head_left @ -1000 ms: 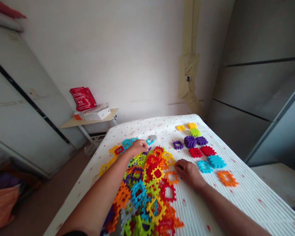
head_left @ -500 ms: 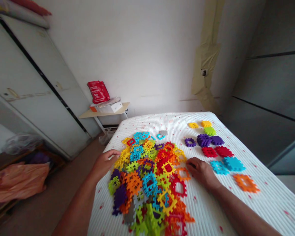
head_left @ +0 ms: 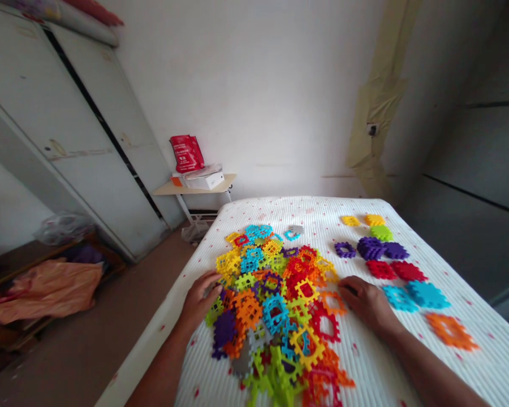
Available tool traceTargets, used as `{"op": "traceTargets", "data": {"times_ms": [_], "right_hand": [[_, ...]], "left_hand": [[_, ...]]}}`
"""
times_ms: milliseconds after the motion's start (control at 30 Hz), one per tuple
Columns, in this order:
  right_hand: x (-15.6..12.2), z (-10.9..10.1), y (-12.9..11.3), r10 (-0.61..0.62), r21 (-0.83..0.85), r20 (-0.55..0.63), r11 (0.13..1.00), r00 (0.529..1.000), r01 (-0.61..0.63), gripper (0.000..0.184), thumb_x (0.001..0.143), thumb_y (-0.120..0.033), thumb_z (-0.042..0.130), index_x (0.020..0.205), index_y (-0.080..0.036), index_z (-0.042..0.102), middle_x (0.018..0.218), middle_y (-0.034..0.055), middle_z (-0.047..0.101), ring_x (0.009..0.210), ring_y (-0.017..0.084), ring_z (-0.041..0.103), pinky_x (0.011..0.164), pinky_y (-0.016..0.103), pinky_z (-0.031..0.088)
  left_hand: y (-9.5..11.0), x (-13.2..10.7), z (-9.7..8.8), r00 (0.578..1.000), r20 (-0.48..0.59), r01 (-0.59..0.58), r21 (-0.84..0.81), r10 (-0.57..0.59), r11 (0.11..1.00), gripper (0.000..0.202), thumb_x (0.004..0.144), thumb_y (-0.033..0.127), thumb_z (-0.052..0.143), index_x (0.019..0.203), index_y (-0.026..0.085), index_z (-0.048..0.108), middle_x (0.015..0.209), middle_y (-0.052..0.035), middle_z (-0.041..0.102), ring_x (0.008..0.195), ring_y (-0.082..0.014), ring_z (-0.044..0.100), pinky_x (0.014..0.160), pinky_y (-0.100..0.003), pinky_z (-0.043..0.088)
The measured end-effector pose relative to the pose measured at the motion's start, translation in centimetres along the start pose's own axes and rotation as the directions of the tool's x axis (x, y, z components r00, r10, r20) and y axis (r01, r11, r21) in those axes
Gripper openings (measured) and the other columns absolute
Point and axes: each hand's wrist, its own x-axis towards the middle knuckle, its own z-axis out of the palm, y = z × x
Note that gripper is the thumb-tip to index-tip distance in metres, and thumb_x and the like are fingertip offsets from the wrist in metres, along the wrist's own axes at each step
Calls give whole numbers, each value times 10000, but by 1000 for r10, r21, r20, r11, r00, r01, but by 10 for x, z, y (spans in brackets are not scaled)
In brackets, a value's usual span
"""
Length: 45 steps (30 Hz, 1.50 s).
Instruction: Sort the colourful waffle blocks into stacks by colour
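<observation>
A heap of flat interlocking plastic tiles [head_left: 275,305] in many colours lies in the middle of a white ribbed mattress [head_left: 407,362]. My left hand [head_left: 201,298] rests against the heap's left edge, fingers spread and curved along the tiles, holding nothing. My right hand [head_left: 367,302] lies palm down at the heap's right edge, fingers loosely curled beside an orange tile [head_left: 333,302]. To the right, sorted small stacks stand apart: yellow [head_left: 362,220], green [head_left: 380,232], purple [head_left: 371,249], red [head_left: 396,270], blue [head_left: 415,295] and orange [head_left: 452,331].
A small table [head_left: 195,189] with a red bag [head_left: 187,152] and a white box stands by the far wall. White wardrobe doors [head_left: 68,141] line the left. An orange cloth [head_left: 46,288] lies on a low shelf at the left. Brown floor runs beside the mattress.
My left hand has drawn back from the heap's far side to its near left edge. The view has swung left. My right hand has stayed at the heap's right edge.
</observation>
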Motion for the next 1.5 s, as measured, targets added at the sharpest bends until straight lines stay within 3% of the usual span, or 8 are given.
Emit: {"op": "traceTargets", "data": {"times_ms": [167, 300, 700, 900, 1067, 1300, 1500], "right_hand": [[-1, 0, 2, 14, -15, -1, 1000, 1000, -14, 268, 827, -388, 431, 819, -210, 631, 807, 35, 677, 684, 174, 621, 618, 260, 472], [0, 2, 4, 3, -36, 1, 999, 1000, -3, 275, 829, -397, 428, 814, -209, 627, 810, 37, 675, 702, 178, 623, 636, 268, 472], [1, 0, -9, 6, -43, -37, 999, 999, -8, 265, 808, -305, 399, 777, -190, 635, 774, 50, 662, 701, 171, 610, 636, 261, 448], [1, 1, -5, 18, -47, -13, 999, 1000, -19, 269, 815, -321, 394, 803, -188, 627, 797, 52, 660, 725, 181, 611, 661, 273, 447], [0, 1, -3, 21, -52, -3, 998, 1000, -21, 284, 831, -344, 385, 821, -190, 623, 821, 50, 660, 726, 180, 613, 661, 277, 449], [-2, 2, -6, 19, -59, -8, 998, 1000, -19, 263, 839, -317, 394, 840, -191, 625, 830, 47, 657, 731, 170, 610, 664, 272, 454], [-1, 1, -12, 11, -81, -29, 997, 1000, -14, 253, 823, -273, 400, 807, -182, 636, 794, 48, 648, 714, 159, 602, 646, 252, 448]], "left_hand": [[-2, -4, 4, 990, 47, -139, 83, 136, 987, 354, 788, 408, 523, 1047, 210, 661, 1198, -83, 604, 1165, -232, 510, 1034, -402, 363], [-2, -5, 5, 985, 47, -169, 118, 165, 978, 351, 805, 399, 508, 1065, 212, 651, 1233, -83, 582, 1178, -233, 498, 1031, -405, 370], [-6, -2, 6, 995, 21, -97, 33, 96, 995, 377, 760, 476, 515, 1004, 222, 649, 1190, -72, 588, 1153, -251, 515, 1038, -414, 357], [-11, 5, 12, 996, -92, -6, -55, 1, 998, 471, 769, 467, 515, 1167, 215, 522, 1251, -95, 524, 1142, -248, 517, 955, -410, 434], [-3, 21, 20, 993, -101, -52, 41, 56, 998, 419, 766, 438, 515, 1116, 219, 588, 1265, -85, 524, 1208, -257, 460, 1039, -435, 339], [15, 44, 33, 992, 79, -121, 305, 102, 945, 362, 733, 463, 548, 996, 249, 674, 1266, -63, 570, 1178, -262, 492, 1026, -434, 336], [28, 47, 39, 969, 239, -133, 328, 54, 935, 350, 766, 471, 512, 1030, 300, 665, 1254, -48, 588, 1212, -290, 464, 1051, -594, 146]]}}
